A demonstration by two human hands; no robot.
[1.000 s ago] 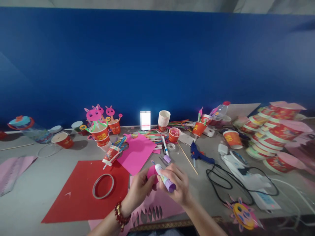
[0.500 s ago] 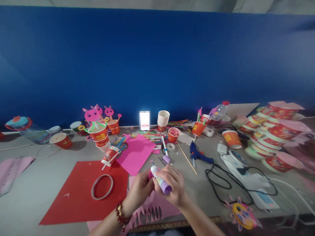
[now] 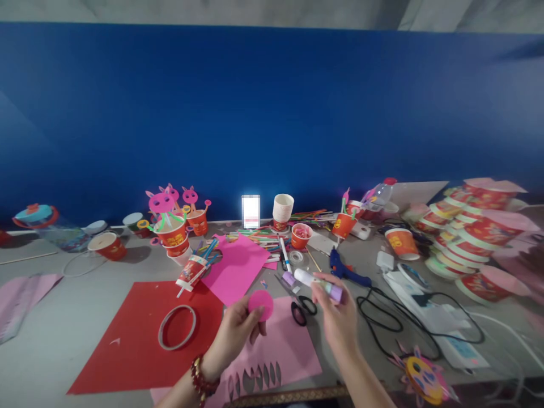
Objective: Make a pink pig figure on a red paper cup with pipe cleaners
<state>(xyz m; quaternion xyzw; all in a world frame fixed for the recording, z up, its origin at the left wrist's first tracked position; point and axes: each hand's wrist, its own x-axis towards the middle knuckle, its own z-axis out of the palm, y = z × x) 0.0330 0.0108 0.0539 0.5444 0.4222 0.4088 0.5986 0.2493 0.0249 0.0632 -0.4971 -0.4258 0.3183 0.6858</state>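
Note:
My left hand (image 3: 238, 328) pinches a round pink paper disc (image 3: 260, 306) between thumb and fingers, above a light pink paper sheet (image 3: 293, 340) with a row of leaf-shaped holes. A glue stick (image 3: 317, 283) with a white tip and purple base lies in the grip of my right hand (image 3: 340, 311). Its purple cap (image 3: 289, 277) rests on the table just left of the glue tip. Between my hands, black-handled scissors (image 3: 304, 310) lie partly on the pink sheet.
A red sheet (image 3: 123, 323) with a tape ring (image 3: 177, 327) lies left. A blue glue gun (image 3: 346, 269) and black cable are at right. Stacked paper cups (image 3: 471, 232) stand far right, and decorated cups (image 3: 174, 241) stand back left. A blue panel (image 3: 272, 113) rises behind.
My hands have moved apart. The right hand carried the glue stick up and to the right, away from the disc. The disc now faces up in full view, and the scissors are uncovered.

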